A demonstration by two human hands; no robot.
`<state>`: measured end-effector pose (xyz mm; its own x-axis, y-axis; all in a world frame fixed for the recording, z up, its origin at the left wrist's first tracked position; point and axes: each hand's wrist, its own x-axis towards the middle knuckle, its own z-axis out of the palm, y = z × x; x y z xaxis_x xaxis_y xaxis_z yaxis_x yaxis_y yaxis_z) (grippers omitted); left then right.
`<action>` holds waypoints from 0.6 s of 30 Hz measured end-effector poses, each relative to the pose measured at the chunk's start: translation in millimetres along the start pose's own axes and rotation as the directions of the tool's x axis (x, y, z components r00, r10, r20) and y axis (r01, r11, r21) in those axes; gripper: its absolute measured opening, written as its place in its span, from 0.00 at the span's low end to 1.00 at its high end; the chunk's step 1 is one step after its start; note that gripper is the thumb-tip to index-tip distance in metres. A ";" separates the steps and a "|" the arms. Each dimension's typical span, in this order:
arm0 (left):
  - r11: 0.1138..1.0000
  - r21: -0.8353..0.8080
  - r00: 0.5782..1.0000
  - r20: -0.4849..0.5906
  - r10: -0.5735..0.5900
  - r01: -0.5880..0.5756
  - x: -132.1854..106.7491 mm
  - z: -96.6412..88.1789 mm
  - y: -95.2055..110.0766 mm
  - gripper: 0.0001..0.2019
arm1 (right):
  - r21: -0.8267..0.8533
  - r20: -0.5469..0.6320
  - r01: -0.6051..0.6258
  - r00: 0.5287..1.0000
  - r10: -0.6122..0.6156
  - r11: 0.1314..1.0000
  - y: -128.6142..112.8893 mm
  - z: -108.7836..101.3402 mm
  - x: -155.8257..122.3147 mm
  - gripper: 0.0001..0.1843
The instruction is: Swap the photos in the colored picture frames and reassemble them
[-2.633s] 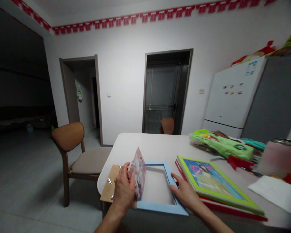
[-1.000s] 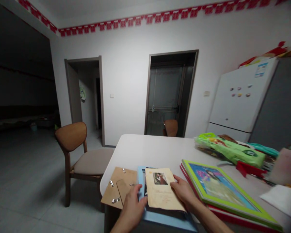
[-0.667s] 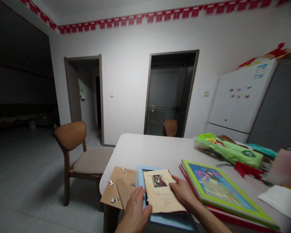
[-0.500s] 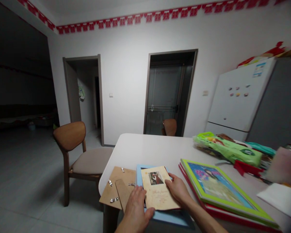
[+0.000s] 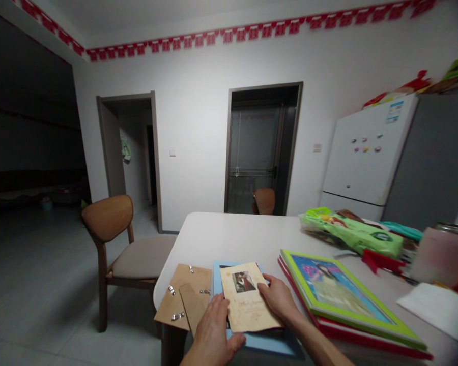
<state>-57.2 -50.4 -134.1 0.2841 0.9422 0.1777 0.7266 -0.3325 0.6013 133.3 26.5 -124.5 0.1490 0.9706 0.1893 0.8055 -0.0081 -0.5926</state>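
Observation:
A cream printed card [image 5: 247,316] with a small photo and faint script lies tilted over a light-blue picture frame [image 5: 259,341]. My right hand [image 5: 278,300] holds the card by its right edge, thumb on top. My left hand [image 5: 215,328] is open beside the card's lower left, its fingers stretched along the left edge and thumb apart over the blue frame. Left of it is a brown backing board [image 5: 175,290] with metal clips, its stand flap partly behind my left hand. The card hides most of the frame's inside.
At right, a green picture frame [image 5: 351,305] lies on a red one [image 5: 370,338]. Behind them are a green packet [image 5: 359,236], a pinkish jar [image 5: 438,256] and white paper [image 5: 438,310]. A wooden chair [image 5: 110,218] stands left of the white table [image 5: 221,236].
The view has shifted slightly, with the refrigerator and table items a little further left. Both hands and the card keep nearly the same places relative to the blue frame.

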 end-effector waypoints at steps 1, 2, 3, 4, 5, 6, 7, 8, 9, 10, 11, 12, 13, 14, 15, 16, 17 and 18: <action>1.000 0.009 1.000 0.011 0.002 -0.002 -0.2 -1.1 1.1 0.32 | -0.016 0.003 0.009 1.000 -0.009 1.000 -0.7 -0.1 -0.1 0.22; 1.000 0.017 1.000 0.024 0.004 -0.005 -0.6 -2.5 2.9 0.32 | -0.029 0.005 0.016 1.000 -0.016 0.999 -1.6 -0.1 -0.3 0.21; 1.000 0.024 0.999 0.038 0.006 -0.007 -1.1 -4.2 5.1 0.31 | -0.040 0.009 0.023 1.000 -0.023 0.999 -2.8 0.0 -0.6 0.20; 0.999 0.032 0.999 0.052 0.009 -0.010 -1.7 -6.1 7.8 0.31 | -0.054 0.013 0.032 0.999 -0.031 0.998 -4.2 0.1 -1.0 0.19; 0.999 0.039 0.998 0.068 0.012 -0.015 -2.5 -8.0 10.7 0.30 | -0.068 0.017 0.041 0.999 -0.040 0.997 -5.5 0.2 -1.7 0.19; 0.999 0.045 0.996 0.087 0.016 -0.020 -3.2 -9.8 13.7 0.30 | -0.080 0.019 0.046 0.999 -0.044 0.996 -6.8 0.2 -2.6 0.18; 0.998 0.051 0.994 0.106 0.021 -0.027 -4.0 -11.5 16.6 0.29 | -0.098 0.020 0.049 0.999 -0.047 0.994 -7.9 0.4 -3.8 0.18; 0.998 0.056 0.992 0.126 0.030 -0.037 -4.6 -13.0 19.2 0.27 | -0.128 0.019 0.049 0.999 -0.047 0.991 -8.6 0.6 -5.4 0.18; 0.997 0.060 0.988 0.146 0.044 -0.053 -4.9 -14.3 21.4 0.25 | -0.169 0.018 0.053 0.999 -0.050 0.984 -9.1 1.0 -7.5 0.18; 0.995 0.063 0.985 0.161 0.065 -0.076 -5.0 -15.4 23.2 0.23 | -0.220 0.014 0.060 0.998 -0.059 0.974 -9.3 1.7 -9.9 0.18; 0.993 0.065 0.981 0.170 0.090 -0.102 -4.8 -16.1 24.6 0.21 | -0.276 0.005 0.073 0.997 -0.075 0.958 -9.2 2.5 -12.7 0.18; 0.989 0.069 0.978 0.173 0.114 -0.128 -4.3 -16.5 25.6 0.18 | -0.333 -0.008 0.091 0.995 -0.099 0.939 -8.9 3.6 -15.7 0.17; 0.986 0.075 0.976 0.172 0.134 -0.149 -3.6 -16.5 26.3 0.17 | -0.383 -0.024 0.111 0.991 -0.130 0.917 -8.5 4.8 -18.7 0.17; 0.983 0.082 0.974 0.170 0.148 -0.163 -2.8 -16.3 26.8 0.15 | -0.421 -0.043 0.127 0.986 -0.159 0.898 -8.0 6.0 -21.4 0.17; 0.981 0.089 0.974 0.167 0.154 -0.170 -1.9 -15.6 27.2 0.15 | -0.451 -0.057 0.139 0.981 -0.184 0.881 -7.5 7.0 -23.7 0.17; 0.980 0.097 0.974 0.165 0.154 -0.171 -1.0 -14.6 27.4 0.15 | -0.473 -0.067 0.142 0.978 -0.196 0.869 -6.9 7.7 -25.3 0.17; 0.980 0.105 0.975 0.164 0.150 -0.169 -0.3 -13.1 27.4 0.15 | -0.484 -0.070 0.138 0.978 -0.195 0.864 -6.2 7.9 -26.2 0.18; 0.980 0.114 0.976 0.163 0.143 -0.163 0.3 -11.3 27.1 0.15 | -0.483 -0.062 0.129 0.982 -0.181 0.866 -5.4 7.8 -26.2 0.18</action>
<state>-44.5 -58.6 -109.0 0.4837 0.8652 0.1323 0.7370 -0.4842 0.4716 120.5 3.0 -132.4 0.0365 0.9392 0.3414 0.9938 0.0018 -0.1112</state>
